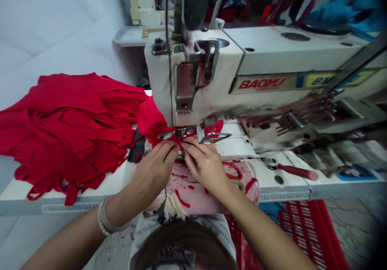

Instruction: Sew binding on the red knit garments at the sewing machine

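A red fabric piece (152,118) lies across the bed of a white sewing machine (205,88), under the presser foot (181,132). My left hand (159,163) is just in front of the foot on its left side, fingers closed and pressing the cloth's edge. From the right, my right hand (204,161) meets it there, its fingertips pinching the same fabric close to the foot. Both sets of fingertips almost touch. Several red threads run down to the needle area, and my fingers partly cover the cloth beneath them.
A big heap of red garments (72,128) covers the table's left side. Orange-handled scissors (234,171) and red scraps lie on a pink cloth (193,197) in front of the machine. A red-handled screwdriver (298,172) rests at right. Below stands a red basket (320,229).
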Tool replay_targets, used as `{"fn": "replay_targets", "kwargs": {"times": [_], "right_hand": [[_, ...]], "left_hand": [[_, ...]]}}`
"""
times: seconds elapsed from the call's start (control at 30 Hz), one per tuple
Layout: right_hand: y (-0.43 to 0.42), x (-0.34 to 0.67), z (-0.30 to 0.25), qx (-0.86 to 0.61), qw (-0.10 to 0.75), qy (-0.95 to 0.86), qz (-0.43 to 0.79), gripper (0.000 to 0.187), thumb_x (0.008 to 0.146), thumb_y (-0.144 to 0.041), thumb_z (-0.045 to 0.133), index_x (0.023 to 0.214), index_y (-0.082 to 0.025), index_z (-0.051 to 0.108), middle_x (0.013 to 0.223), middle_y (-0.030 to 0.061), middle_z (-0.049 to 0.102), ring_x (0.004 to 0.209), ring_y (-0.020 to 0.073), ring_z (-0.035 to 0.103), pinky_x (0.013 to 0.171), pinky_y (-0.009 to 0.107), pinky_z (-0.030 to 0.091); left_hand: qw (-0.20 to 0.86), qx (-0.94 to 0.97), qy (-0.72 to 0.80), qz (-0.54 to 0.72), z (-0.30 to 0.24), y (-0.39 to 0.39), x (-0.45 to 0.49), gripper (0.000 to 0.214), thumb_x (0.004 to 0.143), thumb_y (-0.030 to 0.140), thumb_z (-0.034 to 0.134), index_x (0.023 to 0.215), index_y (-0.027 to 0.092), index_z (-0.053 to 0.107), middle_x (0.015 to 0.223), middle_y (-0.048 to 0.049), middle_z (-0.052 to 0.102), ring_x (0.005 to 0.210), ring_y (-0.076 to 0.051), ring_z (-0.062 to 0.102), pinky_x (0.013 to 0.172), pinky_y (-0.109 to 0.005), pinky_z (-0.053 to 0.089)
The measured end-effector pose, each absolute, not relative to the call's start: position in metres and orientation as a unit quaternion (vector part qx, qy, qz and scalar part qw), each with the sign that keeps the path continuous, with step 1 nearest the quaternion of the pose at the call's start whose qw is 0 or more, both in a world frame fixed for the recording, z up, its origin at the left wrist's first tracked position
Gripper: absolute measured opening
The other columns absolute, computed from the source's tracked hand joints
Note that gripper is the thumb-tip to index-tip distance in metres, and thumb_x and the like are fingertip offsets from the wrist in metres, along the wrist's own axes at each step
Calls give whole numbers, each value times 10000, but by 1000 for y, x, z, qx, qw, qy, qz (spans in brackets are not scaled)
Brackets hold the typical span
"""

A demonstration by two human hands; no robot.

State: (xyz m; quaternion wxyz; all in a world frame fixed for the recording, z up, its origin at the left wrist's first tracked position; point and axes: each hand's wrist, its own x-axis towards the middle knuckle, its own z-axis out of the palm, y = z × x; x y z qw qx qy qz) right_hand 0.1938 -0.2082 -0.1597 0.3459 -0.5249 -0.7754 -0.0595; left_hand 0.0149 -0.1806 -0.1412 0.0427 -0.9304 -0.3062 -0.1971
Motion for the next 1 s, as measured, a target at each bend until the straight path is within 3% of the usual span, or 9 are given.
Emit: {"fn": "replay_targets", "kwargs": {"times": [0.27,0.6,0.9,1.0], "right_hand": [[-203,197,-160,-548,358,-756,-18,202,925,-176,536,975,-169,732,894,72,719,828,201,609,782,346,474],[-205,203,-162,-519,315,-794,-32,316,951,-133,463,1171,-155,689,1156,110,694,1040,214,623,886,381,500],[-207,194,-158,-491,234,-822,-170,325,930,-80,464,1178,-76,674,1159,167,680,991,252,610,819,400,520],[-208,196,-157,-460,213,-843,-181,315,917,-50,460,1143,-53,680,1128,192,679,1034,266,608,821,400,540]], "left_hand": [[16,-934,-278,-222,-142,-165,7,330,939,71,432,1231,94,586,1226,-129,626,1127,-215,614,989,-368,566],[32,-935,-265,-233,-143,-156,4,314,937,91,455,1208,95,613,1236,-131,649,1127,-225,640,979,-374,574],[60,-933,-274,-225,-153,-167,9,370,920,45,426,1260,66,571,1287,-154,618,1179,-251,606,998,-378,551],[3,-928,-287,-236,-149,-161,6,317,938,71,410,1205,97,579,1192,-134,656,1117,-225,629,969,-360,549]]}}
